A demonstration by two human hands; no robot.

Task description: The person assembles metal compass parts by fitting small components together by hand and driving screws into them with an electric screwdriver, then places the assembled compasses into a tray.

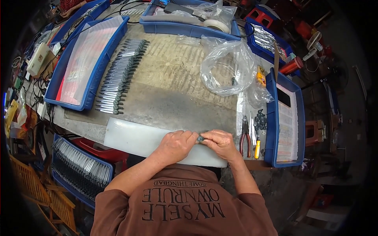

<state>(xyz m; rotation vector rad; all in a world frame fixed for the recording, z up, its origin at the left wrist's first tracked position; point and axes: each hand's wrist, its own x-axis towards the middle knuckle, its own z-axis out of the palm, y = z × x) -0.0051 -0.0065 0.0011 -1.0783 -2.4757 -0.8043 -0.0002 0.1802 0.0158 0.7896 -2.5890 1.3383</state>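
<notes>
Above the near edge of the bench, my left hand [178, 146] and my right hand [219, 142] meet, fingers closed. Between their fingertips shows a small dark grey-green part [200, 139]; most of it is covered by my fingers. My right thumb and forefinger pinch its right side, and my left fingers close on its left. Under both hands lies a white plastic sheet [136, 134]. To the right of my right hand are red-handled pliers [245, 137], a yellow-handled screwdriver [257, 147] and a pile of similar dark parts [260, 120].
A row of metal rods with dark ends [120, 76] lies left of centre. Blue trays stand around: one with clear sheets [50, 94], one at the back [169, 28], one at right [271, 153] holding a phone [283, 97]. A clear plastic bag [212, 80] lies at back right.
</notes>
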